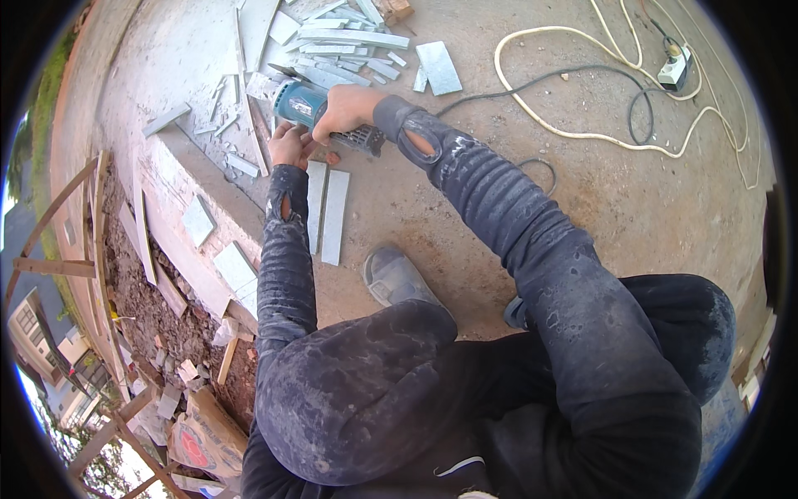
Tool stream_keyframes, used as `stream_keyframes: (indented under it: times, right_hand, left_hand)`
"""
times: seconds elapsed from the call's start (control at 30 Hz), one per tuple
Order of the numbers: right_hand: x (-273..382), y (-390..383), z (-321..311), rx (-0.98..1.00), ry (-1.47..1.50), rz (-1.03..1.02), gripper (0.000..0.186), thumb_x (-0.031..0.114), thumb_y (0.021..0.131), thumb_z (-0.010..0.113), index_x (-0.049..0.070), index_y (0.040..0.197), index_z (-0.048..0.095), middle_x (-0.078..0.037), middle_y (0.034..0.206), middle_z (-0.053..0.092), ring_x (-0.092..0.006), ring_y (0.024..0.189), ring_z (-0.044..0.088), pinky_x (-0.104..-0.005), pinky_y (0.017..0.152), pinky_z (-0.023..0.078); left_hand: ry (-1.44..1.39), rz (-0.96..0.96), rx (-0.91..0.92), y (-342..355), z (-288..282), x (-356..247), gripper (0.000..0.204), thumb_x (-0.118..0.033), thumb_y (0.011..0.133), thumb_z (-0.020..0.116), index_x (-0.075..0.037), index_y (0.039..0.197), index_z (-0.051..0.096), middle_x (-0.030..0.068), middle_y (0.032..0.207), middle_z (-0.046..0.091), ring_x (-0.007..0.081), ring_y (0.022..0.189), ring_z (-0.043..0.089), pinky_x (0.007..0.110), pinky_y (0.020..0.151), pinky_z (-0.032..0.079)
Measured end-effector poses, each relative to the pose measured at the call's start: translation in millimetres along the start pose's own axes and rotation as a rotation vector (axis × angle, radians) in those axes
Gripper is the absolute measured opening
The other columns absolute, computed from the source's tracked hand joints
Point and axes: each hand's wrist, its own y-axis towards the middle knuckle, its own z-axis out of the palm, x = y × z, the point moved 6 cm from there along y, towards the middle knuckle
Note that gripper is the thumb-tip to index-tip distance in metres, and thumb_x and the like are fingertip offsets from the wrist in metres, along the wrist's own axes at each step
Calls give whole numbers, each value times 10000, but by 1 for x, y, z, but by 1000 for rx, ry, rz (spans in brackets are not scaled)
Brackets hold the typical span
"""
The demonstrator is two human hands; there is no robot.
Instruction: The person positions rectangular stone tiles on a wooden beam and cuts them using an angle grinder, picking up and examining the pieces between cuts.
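A teal angle grinder [298,103] lies low over the dusty concrete, tilted on its side. My right hand [349,110] is wrapped round its body from above. Close under the tool, my left hand [289,145] has its fingers bent together; whatever they pinch is hidden by the fingers and the grinder. Two long grey-green tile strips [334,216] lie side by side just beneath my left wrist. Beyond the grinder, a heap of cut tile strips [345,41] covers the floor, and a rectangular tile piece [439,68] rests to its right.
A cream cable [573,150] and a dark cord [532,81] loop across the floor at right, near a white power strip [675,68]. At left, a raised concrete edge [199,166] carries loose tiles [235,266] above rubble and timber. My sandalled foot [399,277] stands in the middle.
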Motion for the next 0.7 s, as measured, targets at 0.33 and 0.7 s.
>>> stream_keyframes:
  times: [0.33, 0.7]
  right_hand:
    - [-3, 1, 3, 2, 35, -6, 494, 332, 500, 739, -85, 759, 692, -222, 755, 660, -302, 638, 639, -359, 568, 494]
    - [-8, -4, 4, 16, 77, 17, 476, 322, 504, 737, -89, 736, 680, -208, 737, 655, -297, 623, 634, -359, 554, 489]
  left_hand:
    - [27, 3, -28, -7, 4, -6, 247, 45, 883, 494, 42, 1129, 518, 154, 970, 632, 250, 698, 682, 346, 568, 597]
    - [33, -12, -65, -11, 5, -8, 244, 42, 865, 529, 41, 1109, 532, 139, 937, 625, 252, 688, 666, 367, 596, 612]
